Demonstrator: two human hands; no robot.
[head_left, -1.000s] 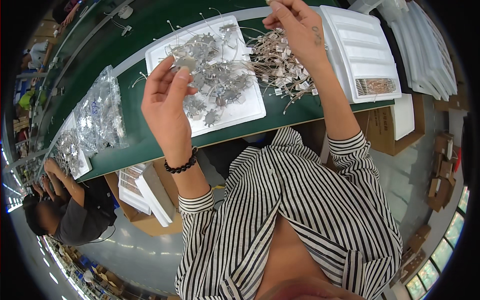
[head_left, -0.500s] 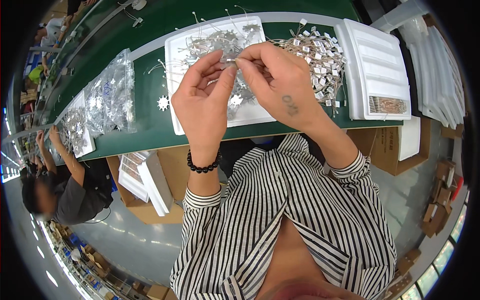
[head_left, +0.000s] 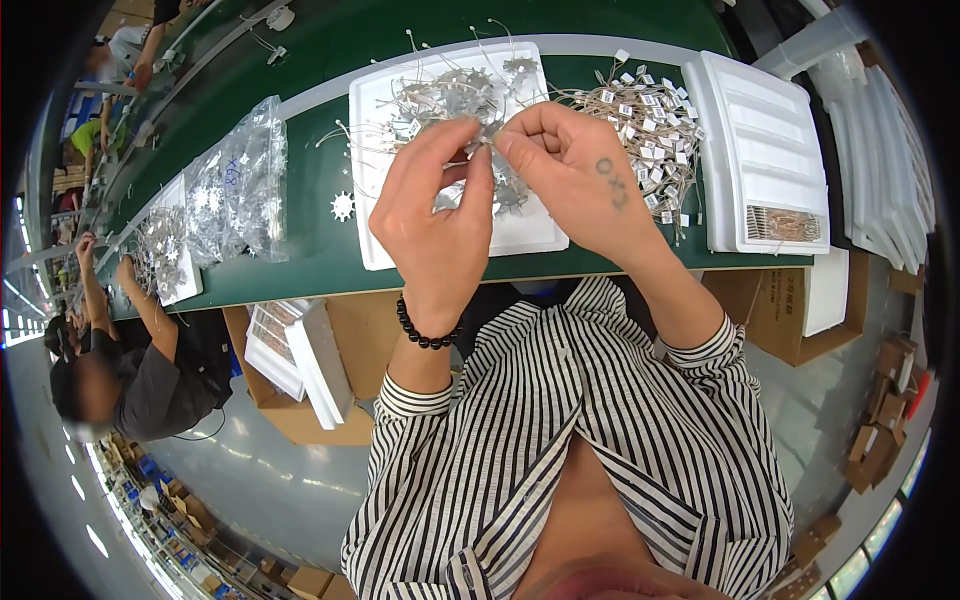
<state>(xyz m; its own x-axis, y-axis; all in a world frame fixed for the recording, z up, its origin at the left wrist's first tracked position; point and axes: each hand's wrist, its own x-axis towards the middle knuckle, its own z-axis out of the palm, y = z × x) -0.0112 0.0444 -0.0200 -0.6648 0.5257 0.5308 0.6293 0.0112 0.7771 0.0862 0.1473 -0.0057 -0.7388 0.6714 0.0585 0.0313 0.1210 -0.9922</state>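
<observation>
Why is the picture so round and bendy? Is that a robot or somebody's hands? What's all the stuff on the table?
There's no robot here. A person is using two bare hands: the left hand and the right hand. The camera sits on that person's head and looks down. Its fisheye lens sees very wide, so straight edges look bent.

On the green table is a white tray with silvery, star-shaped pieces and thin wires. Right of it is a heap of wires with white ends. On the left lies a clear plastic bag with more silvery pieces inside.

The fingertips come together over the tray. They seem to pinch something small, but they hide too much to tell exactly what.
</observation>
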